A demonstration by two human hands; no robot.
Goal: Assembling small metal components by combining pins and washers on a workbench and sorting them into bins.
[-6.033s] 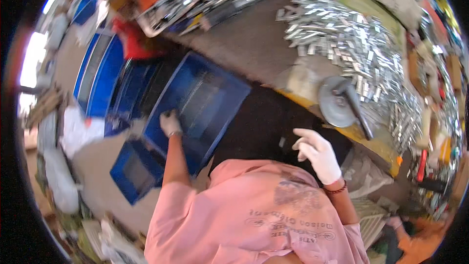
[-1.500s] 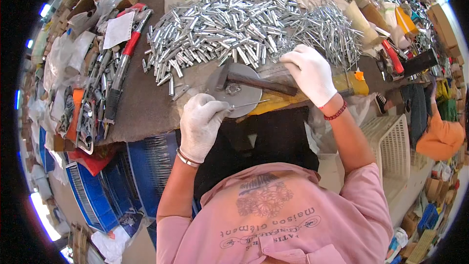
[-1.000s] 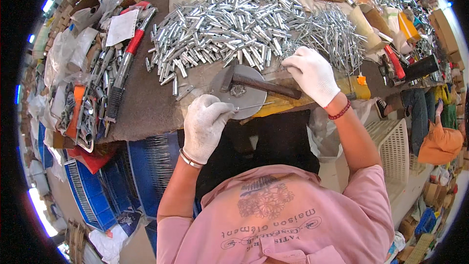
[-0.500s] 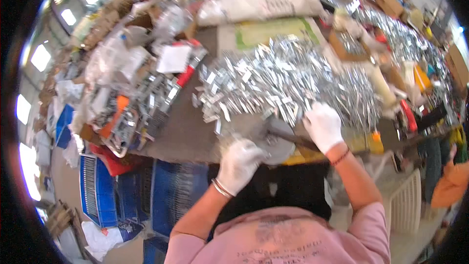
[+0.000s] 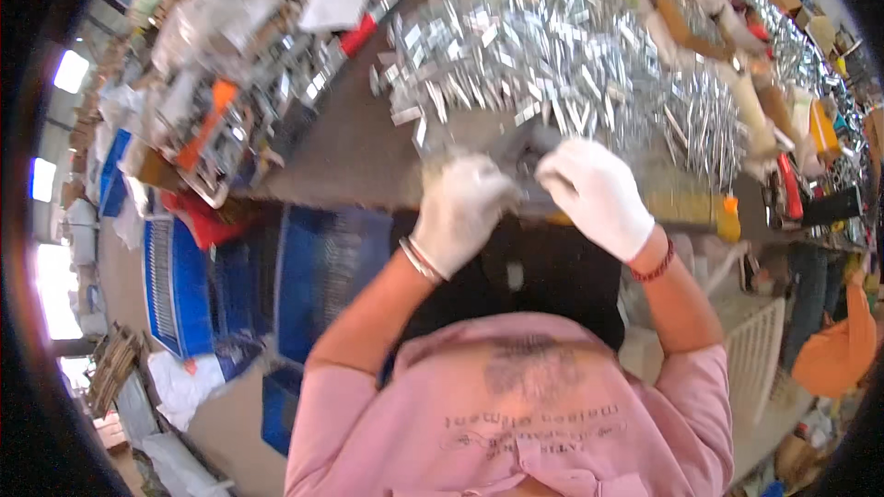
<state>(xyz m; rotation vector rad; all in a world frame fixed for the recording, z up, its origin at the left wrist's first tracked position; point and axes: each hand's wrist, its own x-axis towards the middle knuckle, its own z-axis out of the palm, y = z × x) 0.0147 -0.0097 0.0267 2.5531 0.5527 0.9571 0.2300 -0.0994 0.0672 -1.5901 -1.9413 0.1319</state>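
Observation:
My left hand, in a white glove, is closed at the table's front edge, fingertips pressed together toward the right. Close to it, my white-gloved right hand is closed too, fingers curled in toward the left one. What either pinch holds is too small and blurred to make out. Just beyond and between the hands, a dark blurred object rests on the brown tabletop. Behind it spreads a big heap of small shiny metal strips, with longer thin pieces at its right side.
To the left lie plastic bags, a white sheet and mixed metal parts. Blue crates stand below the table's left front. A small orange-yellow item sits at the front edge, right. Farther right is an orange-sleeved person.
My right hand has come in from the right, close to my left hand. The grey disc seen between them is now mostly hidden. The view has tilted down toward my body.

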